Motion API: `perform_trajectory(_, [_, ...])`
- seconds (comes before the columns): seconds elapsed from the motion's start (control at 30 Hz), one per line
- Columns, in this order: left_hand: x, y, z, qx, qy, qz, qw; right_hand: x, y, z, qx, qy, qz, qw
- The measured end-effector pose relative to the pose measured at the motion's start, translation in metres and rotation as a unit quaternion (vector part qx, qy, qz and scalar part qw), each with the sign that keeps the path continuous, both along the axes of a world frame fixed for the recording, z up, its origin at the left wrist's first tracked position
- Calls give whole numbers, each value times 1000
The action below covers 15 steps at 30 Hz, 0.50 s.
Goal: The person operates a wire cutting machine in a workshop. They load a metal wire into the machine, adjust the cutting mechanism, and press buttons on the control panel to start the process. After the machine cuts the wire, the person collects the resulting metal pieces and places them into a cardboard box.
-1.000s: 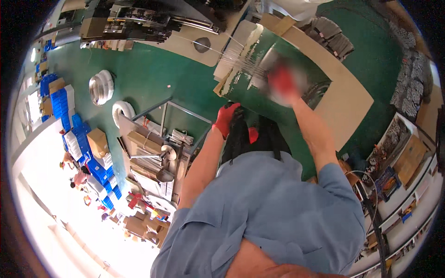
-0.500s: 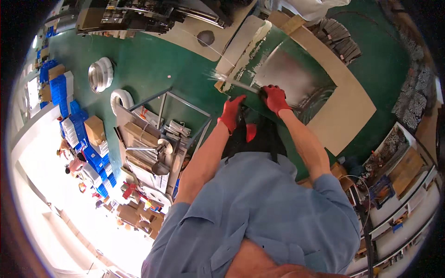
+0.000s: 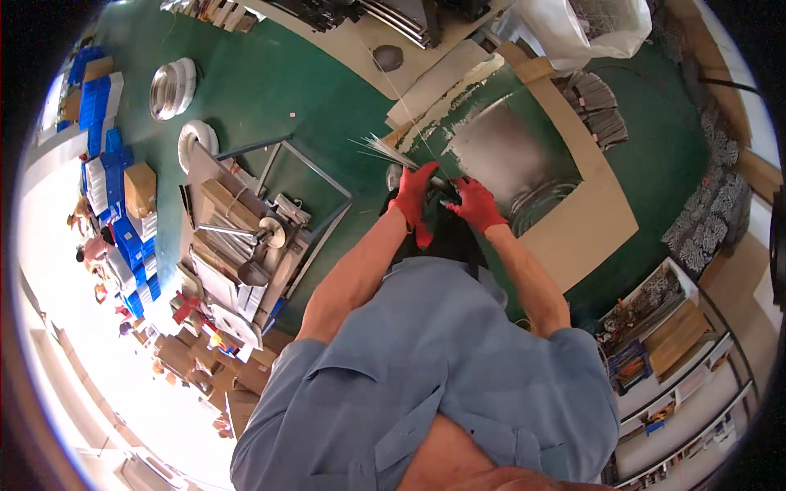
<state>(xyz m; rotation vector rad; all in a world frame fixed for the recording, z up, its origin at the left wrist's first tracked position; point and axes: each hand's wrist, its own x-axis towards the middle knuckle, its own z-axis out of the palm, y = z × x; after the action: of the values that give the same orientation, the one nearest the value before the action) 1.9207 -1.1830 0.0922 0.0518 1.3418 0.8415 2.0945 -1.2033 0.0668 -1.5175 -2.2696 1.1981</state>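
Both my hands wear red gloves and meet in front of my lap over a bundle of thin metal wires (image 3: pixel 395 155). My left hand (image 3: pixel 415 196) is closed round the bundle near its middle, and the loose wire ends fan out beyond it to the upper left. At the bundle's other end, my right hand (image 3: pixel 477 204) closes on it with the thumb and fingers. The part of the bundle between and under the gloves is partly hidden.
A cardboard sheet (image 3: pixel 602 233) with a shiny grey surface (image 3: pixel 508 147) lies ahead to the right. Wire bundles (image 3: pixel 591 106) and a white sack (image 3: pixel 573 37) stand beyond. At left are a metal-framed bench (image 3: pixel 315 173) and white coils (image 3: pixel 173 88); shelving (image 3: pixel 696 360) stands at right.
My hands have come closer together and nearer my body, the right one moving left along the bundle. The wires now slant differently, with their fanned ends clearer. The view has shifted slightly.
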Motion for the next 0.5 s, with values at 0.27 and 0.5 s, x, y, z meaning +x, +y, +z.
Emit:
perform_trajectory(0.27, [-6, -6, 35, 44, 87, -46, 994, -2, 7, 17, 17, 8, 12, 1000])
perform_trajectory(0.5, [-19, 2, 41, 92, 121, -35, 988, 2, 7, 6, 62, 35, -3, 997])
